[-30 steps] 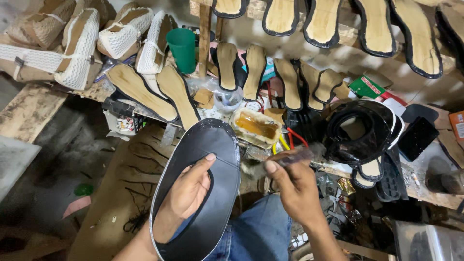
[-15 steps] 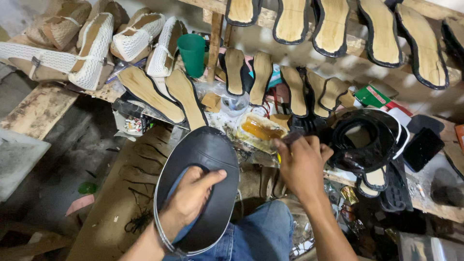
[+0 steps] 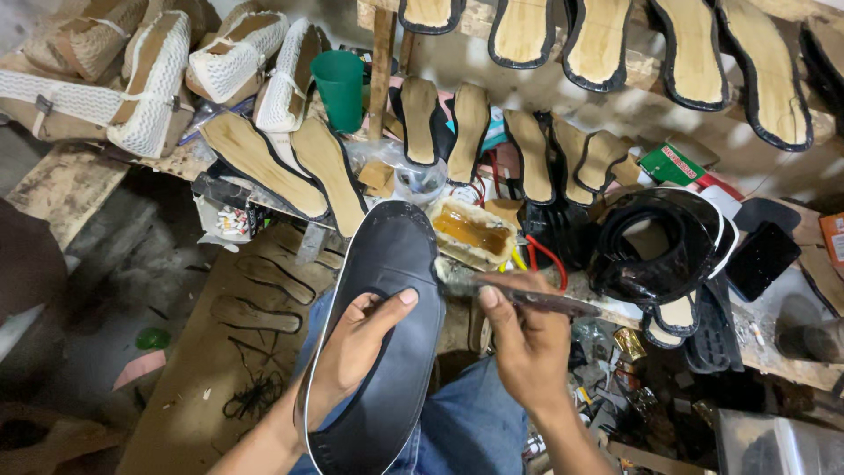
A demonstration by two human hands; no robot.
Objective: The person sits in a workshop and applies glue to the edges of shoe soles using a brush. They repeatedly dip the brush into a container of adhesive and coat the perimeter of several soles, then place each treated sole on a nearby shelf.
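Holding a large black sole [image 3: 387, 290], smooth matte rubber-like sheet with a pale thin rim, shoe-shaped, lying lengthwise over the person's blue denim lap [image 3: 475, 431], toe end pointing at the near edge of the surface [image 3: 774, 352]. Left hand [image 3: 352, 347] grip is closed around the sole's left rim, thumb pressed flat on top, fingers curled beneath. Right hand [image 3: 523, 339] grip is pinched together on a brush [image 3: 519, 295], dark grimy handle running right, its gummy bristle tip touching the sole's right rim near the toe. Just beyond the tip, at the near edge of the surface, sits a glue tray [image 3: 470, 230], crusty pale walls, amber glossy liquid inside. Right of it, a stack of glossy black straps and soles [image 3: 659, 255], curved, looped. Tan flat insoles [image 3: 330, 163] with black edging lean across the cluttered wooden surface; more hang along the far edge. Green plastic cup [image 3: 338, 88] stands upright toward the far left. White mesh woven shoe uppers [image 3: 149, 88] piled at the far left corner. Brown cardboard [image 3: 220, 352] with traced sole outlines lies on the floor left of the lap.
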